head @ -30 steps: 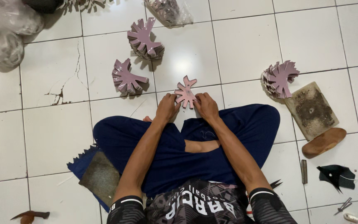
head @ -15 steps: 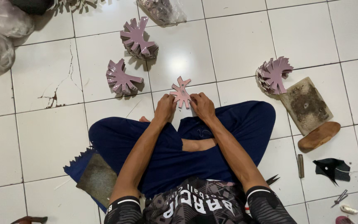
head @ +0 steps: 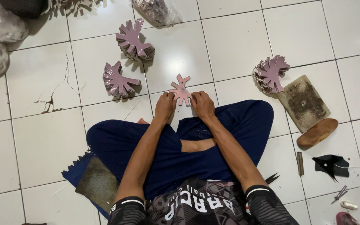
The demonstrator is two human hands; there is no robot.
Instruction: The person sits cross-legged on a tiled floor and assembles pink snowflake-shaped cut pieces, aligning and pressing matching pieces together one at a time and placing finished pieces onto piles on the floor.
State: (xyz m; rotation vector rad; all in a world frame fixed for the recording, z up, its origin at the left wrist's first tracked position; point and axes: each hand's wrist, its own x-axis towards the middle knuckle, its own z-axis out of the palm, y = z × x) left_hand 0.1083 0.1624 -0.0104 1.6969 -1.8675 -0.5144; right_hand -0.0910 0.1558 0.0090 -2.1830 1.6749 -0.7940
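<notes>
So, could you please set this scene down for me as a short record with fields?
setting: white tiled floor, person seated cross-legged
left hand: on the lower left edge of a pink cutout
right hand: on its lower right edge
cutout: flat on the floor, prongs pointing away
nearby: three stacks of similar cutouts
right side: worn board, wooden block

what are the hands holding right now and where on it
Both hands grip one flat pink cut-out piece with radiating tabs, low over the tiled floor. The left hand pinches its lower left edge, the right hand its lower right edge.
</notes>
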